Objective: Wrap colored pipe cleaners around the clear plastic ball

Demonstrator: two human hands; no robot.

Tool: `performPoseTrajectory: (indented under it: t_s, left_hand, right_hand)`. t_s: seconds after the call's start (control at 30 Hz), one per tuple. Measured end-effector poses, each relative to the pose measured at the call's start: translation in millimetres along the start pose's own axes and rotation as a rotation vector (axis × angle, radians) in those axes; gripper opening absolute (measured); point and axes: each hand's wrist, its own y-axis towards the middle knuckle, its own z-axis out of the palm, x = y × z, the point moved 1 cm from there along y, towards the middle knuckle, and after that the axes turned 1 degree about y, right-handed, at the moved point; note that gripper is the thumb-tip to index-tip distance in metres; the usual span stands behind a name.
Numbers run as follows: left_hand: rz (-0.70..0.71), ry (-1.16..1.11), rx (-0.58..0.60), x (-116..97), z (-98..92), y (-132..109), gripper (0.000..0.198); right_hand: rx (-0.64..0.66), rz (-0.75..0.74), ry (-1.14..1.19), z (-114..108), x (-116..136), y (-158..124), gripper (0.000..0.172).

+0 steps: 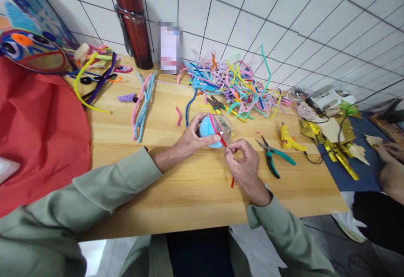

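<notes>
My left hand (192,139) is closed round a clear plastic ball (217,129) partly wrapped in light blue pipe cleaner, held just above the wooden table (176,184). My right hand (244,163) pinches a red pipe cleaner (218,133) that runs across the ball and hangs down below my fingers. Both hands are close together near the middle of the table.
A tangled heap of coloured pipe cleaners (232,84) lies behind the ball. Teal-handled pliers (272,156) and a yellow glue gun (288,139) lie to the right. A red flask (134,27) stands at the wall. Red cloth (38,134) covers the left. Another person's hands (391,159) work at far right.
</notes>
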Motion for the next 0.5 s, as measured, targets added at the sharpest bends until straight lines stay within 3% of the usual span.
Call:
performPoseTrajectory:
  t_s: [0.5]
  left_hand:
    - [0.018,0.124,-0.019,-6.1,-1.2,-0.8,0.091]
  right_hand:
    - [0.015,-0.024,-0.006,0.8,2.1,-0.9,0.017]
